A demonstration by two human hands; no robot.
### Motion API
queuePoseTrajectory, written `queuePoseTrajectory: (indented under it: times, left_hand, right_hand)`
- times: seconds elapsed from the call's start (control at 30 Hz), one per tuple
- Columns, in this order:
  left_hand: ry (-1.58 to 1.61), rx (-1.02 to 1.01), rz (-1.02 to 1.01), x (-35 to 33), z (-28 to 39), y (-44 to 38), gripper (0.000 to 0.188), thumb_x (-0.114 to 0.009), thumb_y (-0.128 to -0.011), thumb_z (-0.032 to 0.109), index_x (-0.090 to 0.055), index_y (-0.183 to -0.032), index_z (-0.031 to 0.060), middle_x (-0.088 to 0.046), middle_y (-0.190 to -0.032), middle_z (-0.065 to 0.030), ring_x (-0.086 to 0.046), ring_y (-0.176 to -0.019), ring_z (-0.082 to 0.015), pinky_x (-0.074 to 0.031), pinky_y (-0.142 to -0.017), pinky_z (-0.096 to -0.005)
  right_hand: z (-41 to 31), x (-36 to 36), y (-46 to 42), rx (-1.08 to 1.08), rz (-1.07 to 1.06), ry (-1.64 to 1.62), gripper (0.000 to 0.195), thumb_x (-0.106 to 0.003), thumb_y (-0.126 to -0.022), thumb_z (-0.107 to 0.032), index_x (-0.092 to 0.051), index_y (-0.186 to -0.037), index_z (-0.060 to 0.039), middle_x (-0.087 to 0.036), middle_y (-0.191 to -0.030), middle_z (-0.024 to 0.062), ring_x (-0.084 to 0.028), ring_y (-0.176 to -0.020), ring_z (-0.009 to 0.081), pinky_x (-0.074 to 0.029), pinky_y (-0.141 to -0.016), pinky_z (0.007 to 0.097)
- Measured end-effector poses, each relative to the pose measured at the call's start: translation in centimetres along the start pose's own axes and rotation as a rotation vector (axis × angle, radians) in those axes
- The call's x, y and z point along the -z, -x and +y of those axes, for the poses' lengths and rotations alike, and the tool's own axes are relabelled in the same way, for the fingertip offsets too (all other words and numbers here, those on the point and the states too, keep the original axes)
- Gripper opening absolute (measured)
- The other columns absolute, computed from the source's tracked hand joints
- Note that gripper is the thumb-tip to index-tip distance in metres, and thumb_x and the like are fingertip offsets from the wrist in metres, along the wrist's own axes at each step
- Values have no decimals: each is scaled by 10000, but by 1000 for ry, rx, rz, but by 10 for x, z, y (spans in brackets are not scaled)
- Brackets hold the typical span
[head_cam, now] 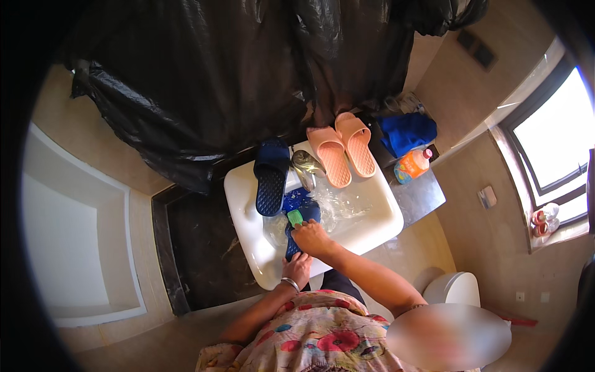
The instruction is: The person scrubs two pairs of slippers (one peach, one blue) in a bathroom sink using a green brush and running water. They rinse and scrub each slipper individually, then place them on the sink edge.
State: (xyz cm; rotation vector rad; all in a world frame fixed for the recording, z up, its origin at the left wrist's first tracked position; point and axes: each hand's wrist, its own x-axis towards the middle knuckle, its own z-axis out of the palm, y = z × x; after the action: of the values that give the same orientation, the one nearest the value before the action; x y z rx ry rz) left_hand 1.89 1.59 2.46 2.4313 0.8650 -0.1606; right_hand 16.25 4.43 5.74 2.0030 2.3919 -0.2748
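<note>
My left hand (298,269), with a bangle at the wrist, grips the near end of a wet blue slipper (292,244) over the white sink (383,218). In my right hand (311,238) is a green scrubbing brush (295,217), lying against that slipper's upper part. Water splashes in the basin beside it, under the chrome faucet (307,168). The other blue slipper (271,183) rests on the sink's back left edge. Two pink slippers, one (331,158) beside the other (360,151), lean over the back right edge.
Black plastic sheeting (186,79) hangs behind the sink. On the dark counter (420,197) at the right stand an orange-labelled bottle (412,166) and a blue cloth (406,132). A toilet (453,289) is at the lower right. Small shoes (545,219) sit on the windowsill.
</note>
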Motion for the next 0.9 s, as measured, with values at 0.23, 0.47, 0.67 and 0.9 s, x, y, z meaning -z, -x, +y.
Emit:
queuePoseTrajectory:
  times: [0.23, 0.47, 0.67, 0.9]
  left_hand:
    - [39, -27, 121, -19, -11, 1, 343, -499, -865, 170, -546, -1201, 122, -547, -1209, -33, -485, -1169, -235, -352, -898, -690]
    - [-36, 56, 115, -47, -19, -5, 234, -511, -851, 195, -647, -1012, 94, -614, -1118, -80, -544, -1100, -258, -360, -904, -650]
    - [45, 22, -7, -24, -13, -5, 262, -588, -810, 201, -639, -1043, 91, -605, -1132, -94, -539, -1110, -263, -357, -908, -608]
    - [304, -131, 249, -48, -49, 2, 571, -749, -678, 222, -554, -1204, 113, -533, -1284, -129, -471, -1222, -290, -351, -994, -429]
  right_hand:
    - [19, -21, -12, 1, 104, -61, 115, -548, -763, -136, -659, -760, -104, -644, -852, 64, -644, -812, 222, -456, -733, 353]
    - [-29, 0, -7, 10, -55, 73, 148, -560, -765, -155, -672, -762, -58, -646, -836, 102, -632, -814, 224, -442, -718, 338]
    - [-18, -25, -9, -64, 69, -2, 144, -547, -770, -138, -656, -839, -73, -638, -878, 82, -624, -862, 214, -445, -730, 343]
    - [19, 4, 71, -67, 326, -310, 344, -522, -741, -28, -597, -1076, -26, -599, -1129, 130, -581, -1062, 265, -455, -817, 374]
